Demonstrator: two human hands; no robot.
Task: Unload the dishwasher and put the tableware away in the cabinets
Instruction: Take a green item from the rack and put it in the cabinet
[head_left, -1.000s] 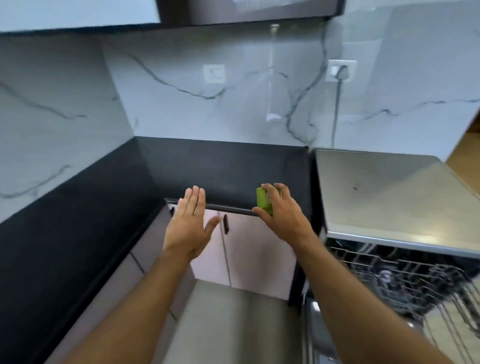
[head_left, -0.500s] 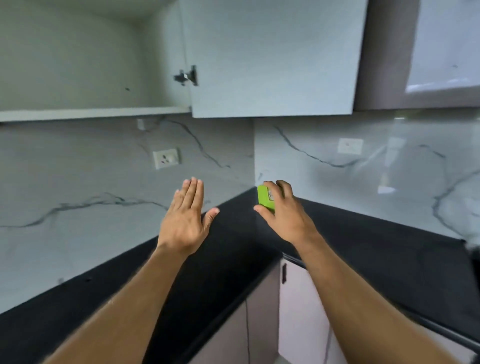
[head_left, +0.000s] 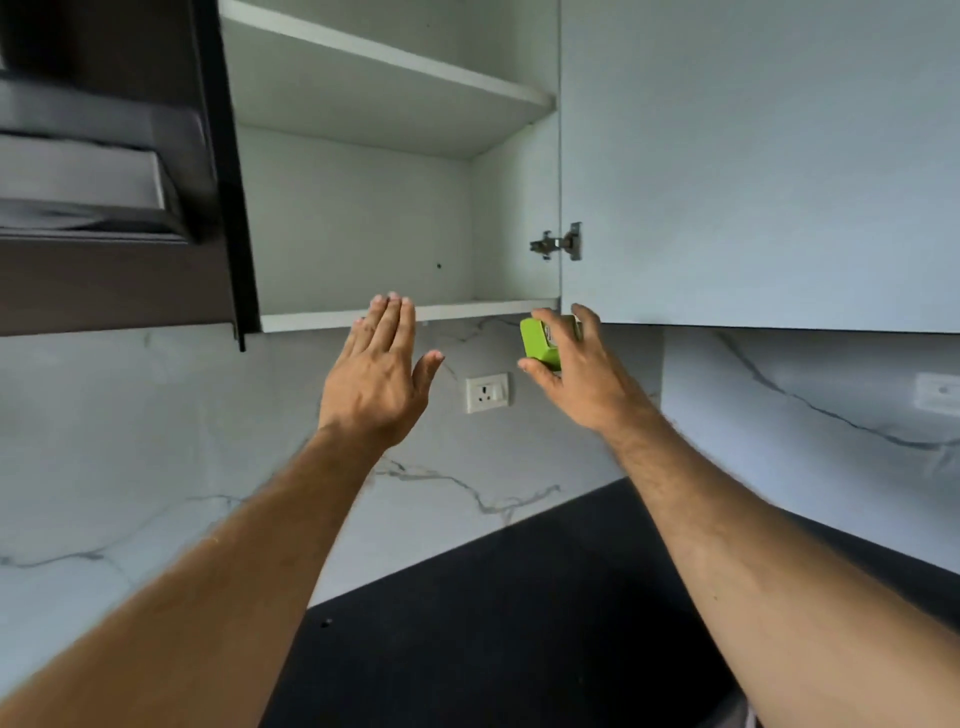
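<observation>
Green block (head_left: 540, 340) in right hand (head_left: 582, 374) now raised beside the open cabinet (head_left: 363, 218).

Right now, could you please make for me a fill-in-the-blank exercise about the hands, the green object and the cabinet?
1. The right hand holds a small ____ object.
2. The left hand is open and holds ____.
3. The door of the wall cabinet stands ____.
4. The wall socket sits ____ the cabinet's bottom shelf.

Missing words: green; nothing; open; below
</observation>
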